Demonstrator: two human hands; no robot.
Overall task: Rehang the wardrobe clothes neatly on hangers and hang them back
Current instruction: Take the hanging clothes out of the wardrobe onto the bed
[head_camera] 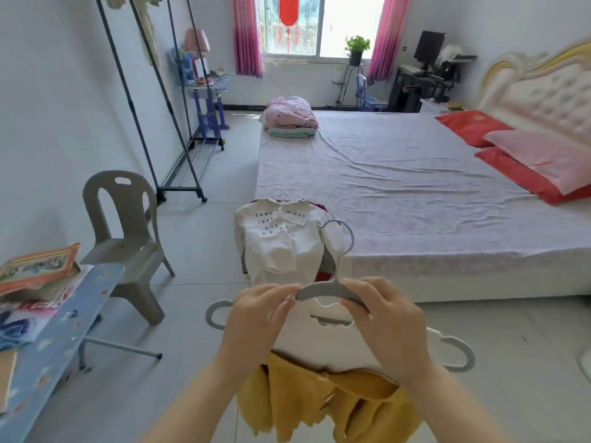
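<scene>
Centrally, the left hand (259, 314) and right hand (383, 318) pinch opposite ends of a matte-grey, round-hooked hanger (319, 287), held above a mustard knit garment (319, 404) and near a white lettered shirt (278, 247).

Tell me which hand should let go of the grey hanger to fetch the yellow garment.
Left, probably. The left hand only pinches one end of the grey hanger; the right hand wraps the other arm and could hold it alone. The yellow garment lies below both.
</scene>
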